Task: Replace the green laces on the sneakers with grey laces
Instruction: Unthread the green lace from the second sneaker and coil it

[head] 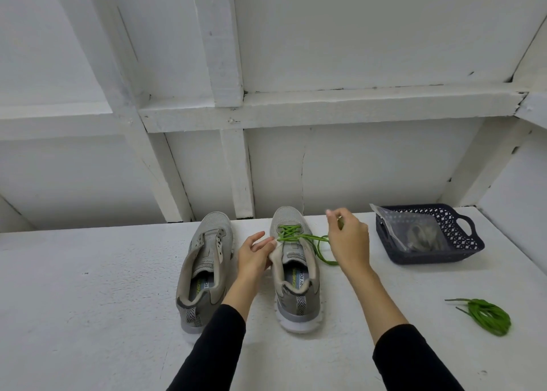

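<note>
Two grey sneakers stand toe-away on the white table. The left sneaker (204, 260) has no lace. The right sneaker (296, 272) still carries a green lace (291, 232) crossed through its front eyelets, with loose lengths trailing off to the right. My left hand (254, 254) pinches the right sneaker's left eyelet flap. My right hand (349, 236) is raised beside the shoe and grips a loose strand of that green lace. A removed green lace (488, 315) lies bundled at the right. Grey laces sit in a clear bag (420, 233) inside the basket.
A dark blue plastic basket (461, 254) with handles stands at the back right of the table. A white panelled wall with beams rises right behind the shoes. The white table (88, 287) stretches out to the left.
</note>
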